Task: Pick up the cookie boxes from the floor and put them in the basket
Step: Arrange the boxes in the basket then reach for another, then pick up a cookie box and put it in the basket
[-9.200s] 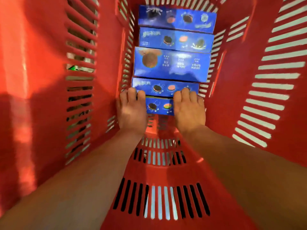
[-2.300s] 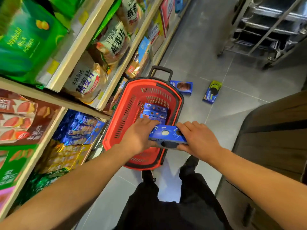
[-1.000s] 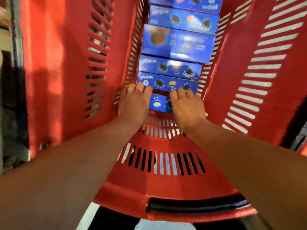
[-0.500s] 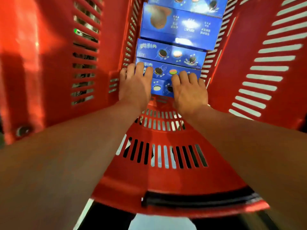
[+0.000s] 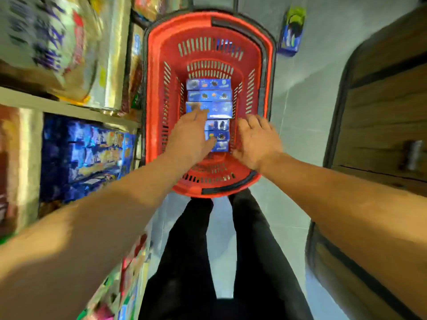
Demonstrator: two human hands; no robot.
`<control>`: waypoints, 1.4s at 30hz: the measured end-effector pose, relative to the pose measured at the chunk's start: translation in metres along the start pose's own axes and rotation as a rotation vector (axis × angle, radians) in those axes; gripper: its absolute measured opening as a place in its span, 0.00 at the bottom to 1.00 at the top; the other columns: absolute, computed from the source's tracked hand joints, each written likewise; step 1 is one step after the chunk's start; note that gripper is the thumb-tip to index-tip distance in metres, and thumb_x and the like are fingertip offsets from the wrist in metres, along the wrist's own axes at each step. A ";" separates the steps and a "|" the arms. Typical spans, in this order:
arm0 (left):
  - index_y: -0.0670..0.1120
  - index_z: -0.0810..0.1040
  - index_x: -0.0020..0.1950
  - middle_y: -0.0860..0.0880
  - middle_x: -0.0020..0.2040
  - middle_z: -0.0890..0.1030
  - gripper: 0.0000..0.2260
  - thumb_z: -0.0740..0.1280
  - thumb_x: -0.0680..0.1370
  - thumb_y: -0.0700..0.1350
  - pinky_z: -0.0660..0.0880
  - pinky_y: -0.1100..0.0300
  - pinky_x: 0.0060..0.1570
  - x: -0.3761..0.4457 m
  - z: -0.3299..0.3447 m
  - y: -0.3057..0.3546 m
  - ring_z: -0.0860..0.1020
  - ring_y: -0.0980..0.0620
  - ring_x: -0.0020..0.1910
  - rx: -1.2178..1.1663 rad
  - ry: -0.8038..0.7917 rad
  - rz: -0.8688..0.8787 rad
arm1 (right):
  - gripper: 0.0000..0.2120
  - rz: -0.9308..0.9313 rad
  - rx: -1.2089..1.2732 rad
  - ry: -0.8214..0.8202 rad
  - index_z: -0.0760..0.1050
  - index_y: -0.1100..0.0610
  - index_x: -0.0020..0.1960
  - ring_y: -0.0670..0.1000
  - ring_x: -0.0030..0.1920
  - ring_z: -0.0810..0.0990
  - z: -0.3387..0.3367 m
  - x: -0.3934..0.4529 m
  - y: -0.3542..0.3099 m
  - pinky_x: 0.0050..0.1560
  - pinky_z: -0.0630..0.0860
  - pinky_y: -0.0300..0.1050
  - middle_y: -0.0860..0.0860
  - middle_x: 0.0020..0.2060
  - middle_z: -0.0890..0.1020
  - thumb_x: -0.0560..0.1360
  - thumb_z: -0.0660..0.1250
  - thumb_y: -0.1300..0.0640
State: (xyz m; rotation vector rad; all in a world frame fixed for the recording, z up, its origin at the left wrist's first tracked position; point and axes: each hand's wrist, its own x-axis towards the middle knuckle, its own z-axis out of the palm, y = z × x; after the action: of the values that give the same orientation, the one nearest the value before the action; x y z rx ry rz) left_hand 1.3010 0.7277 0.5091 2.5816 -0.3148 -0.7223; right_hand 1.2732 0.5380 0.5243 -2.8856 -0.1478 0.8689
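We have six cookie boxes [image 5: 209, 109] lined up in the red basket [image 5: 161, 54], our left hand [image 5: 191, 137] and right hand [image 5: 256, 139] empty with fingers spread above them, and one green-topped box [image 5: 291, 33] left on the floor.

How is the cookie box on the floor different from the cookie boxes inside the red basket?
The floor box lies alone on the grey tiles beyond the basket; the basket boxes lie packed in a row inside it. The floor box shows green at its top; the basket boxes look all blue. Both are blue cartons.
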 end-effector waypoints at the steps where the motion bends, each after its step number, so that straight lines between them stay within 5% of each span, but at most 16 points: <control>1: 0.40 0.68 0.70 0.39 0.68 0.72 0.33 0.64 0.69 0.55 0.67 0.48 0.67 -0.011 -0.021 0.019 0.70 0.39 0.67 -0.012 0.006 0.028 | 0.37 0.007 0.005 0.026 0.62 0.57 0.71 0.61 0.71 0.63 -0.022 -0.015 0.001 0.70 0.63 0.55 0.56 0.69 0.66 0.69 0.70 0.43; 7: 0.38 0.68 0.71 0.37 0.68 0.72 0.31 0.66 0.71 0.52 0.64 0.49 0.69 -0.081 -0.129 0.108 0.70 0.39 0.68 0.035 0.078 0.209 | 0.37 0.029 0.025 0.257 0.66 0.58 0.69 0.62 0.67 0.68 -0.120 -0.097 -0.005 0.68 0.66 0.56 0.59 0.67 0.70 0.65 0.67 0.40; 14: 0.44 0.62 0.75 0.43 0.75 0.65 0.34 0.67 0.74 0.56 0.55 0.56 0.74 -0.105 -0.171 0.169 0.62 0.46 0.75 0.100 0.182 0.247 | 0.39 0.013 -0.057 0.372 0.64 0.57 0.71 0.60 0.70 0.64 -0.167 -0.155 0.046 0.69 0.65 0.57 0.57 0.70 0.67 0.67 0.70 0.39; 31: 0.44 0.62 0.76 0.44 0.75 0.65 0.33 0.69 0.74 0.53 0.56 0.57 0.73 -0.080 -0.128 0.387 0.62 0.47 0.75 0.076 0.395 0.166 | 0.39 -0.091 -0.215 0.498 0.63 0.55 0.73 0.58 0.71 0.64 -0.259 -0.231 0.263 0.71 0.65 0.52 0.53 0.71 0.67 0.69 0.68 0.38; 42: 0.48 0.59 0.77 0.45 0.77 0.61 0.34 0.68 0.75 0.56 0.58 0.53 0.74 0.027 -0.147 0.421 0.60 0.47 0.75 0.064 0.387 0.097 | 0.40 -0.089 -0.222 0.467 0.59 0.54 0.76 0.57 0.75 0.58 -0.310 -0.165 0.333 0.75 0.59 0.51 0.53 0.74 0.63 0.71 0.67 0.38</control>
State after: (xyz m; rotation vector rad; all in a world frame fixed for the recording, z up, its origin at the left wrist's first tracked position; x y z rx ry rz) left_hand 1.3619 0.4009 0.8078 2.6721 -0.3389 -0.1724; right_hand 1.3275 0.1598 0.8214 -3.1615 -0.3386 0.1572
